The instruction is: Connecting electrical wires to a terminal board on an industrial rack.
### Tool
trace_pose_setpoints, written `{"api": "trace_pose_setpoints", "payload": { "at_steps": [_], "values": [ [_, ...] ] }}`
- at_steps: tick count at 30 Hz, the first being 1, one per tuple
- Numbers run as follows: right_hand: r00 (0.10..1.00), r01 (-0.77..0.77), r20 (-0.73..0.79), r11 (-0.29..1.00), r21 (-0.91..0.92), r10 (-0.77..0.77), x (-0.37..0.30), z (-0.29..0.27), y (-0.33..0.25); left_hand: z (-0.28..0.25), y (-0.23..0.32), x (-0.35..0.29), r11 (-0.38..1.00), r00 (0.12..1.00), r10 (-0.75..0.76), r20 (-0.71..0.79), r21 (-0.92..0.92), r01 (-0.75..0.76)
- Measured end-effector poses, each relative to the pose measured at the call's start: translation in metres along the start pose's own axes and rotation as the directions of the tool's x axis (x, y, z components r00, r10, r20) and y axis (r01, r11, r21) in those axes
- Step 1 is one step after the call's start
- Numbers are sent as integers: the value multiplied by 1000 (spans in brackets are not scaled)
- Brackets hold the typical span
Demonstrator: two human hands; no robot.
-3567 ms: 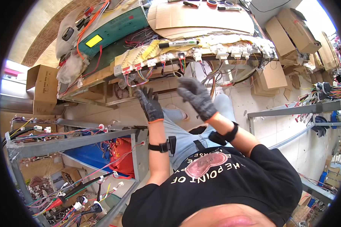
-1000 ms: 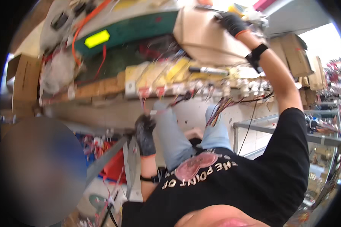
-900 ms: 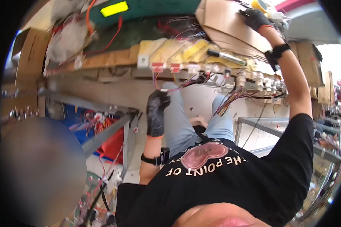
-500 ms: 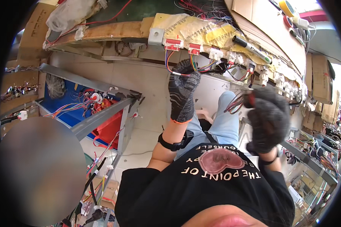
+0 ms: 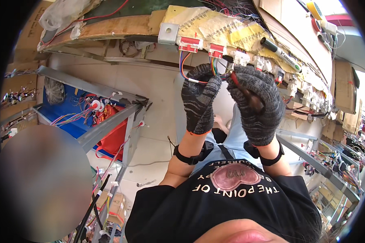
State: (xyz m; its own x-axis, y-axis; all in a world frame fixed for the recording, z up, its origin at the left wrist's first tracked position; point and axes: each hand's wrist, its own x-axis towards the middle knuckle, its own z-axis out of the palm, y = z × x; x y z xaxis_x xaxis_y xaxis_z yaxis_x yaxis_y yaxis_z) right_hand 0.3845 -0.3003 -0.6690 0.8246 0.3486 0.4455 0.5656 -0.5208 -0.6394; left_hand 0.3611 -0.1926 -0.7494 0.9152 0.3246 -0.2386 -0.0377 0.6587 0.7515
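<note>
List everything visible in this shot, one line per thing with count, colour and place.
workbench edge: one, brown wood, across the top
connector blocks: a row, white with red labels, along the bench edge
coloured wires: a small bundle, mixed colours, hanging from the blocks to the hands
marker pen: one, black and white, on the bench upper right
tape roll: one, yellow, top right
metal rack: one, grey, left of the person
blue bin: one, blue, holding wires, in the rack
cardboard boxes: several, brown, far right
wristbands: two, black, one on each wrist
left hand: dark knit glove, pinching wires
right hand: dark knit glove, gripping a red-tipped tool at the wires
</note>
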Motion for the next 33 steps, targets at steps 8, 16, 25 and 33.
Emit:
{"api": "trace_pose_setpoints", "payload": {
  "at_steps": [8, 16, 25, 33],
  "values": [
    [1000, 12, 9, 999, -39, -12, 5, 1, 0, -3, -6, 1, 1000, 999, -23, -33, -5, 23],
    [999, -33, 5, 999, -24, 33, 7, 5, -2, 0, -2, 1, 999, 999, 34, -8, 40, -34],
    [992, -92, 86, 996, 14, 91, 8, 1, -3, 3, -2, 7, 998, 999, 20, -34, 54, -18],
    [997, -50, -50, 999, 16, 51, 6, 2, 1, 9, 1, 11, 935, 978, 201, 52, 286, -207]
  ]
}}
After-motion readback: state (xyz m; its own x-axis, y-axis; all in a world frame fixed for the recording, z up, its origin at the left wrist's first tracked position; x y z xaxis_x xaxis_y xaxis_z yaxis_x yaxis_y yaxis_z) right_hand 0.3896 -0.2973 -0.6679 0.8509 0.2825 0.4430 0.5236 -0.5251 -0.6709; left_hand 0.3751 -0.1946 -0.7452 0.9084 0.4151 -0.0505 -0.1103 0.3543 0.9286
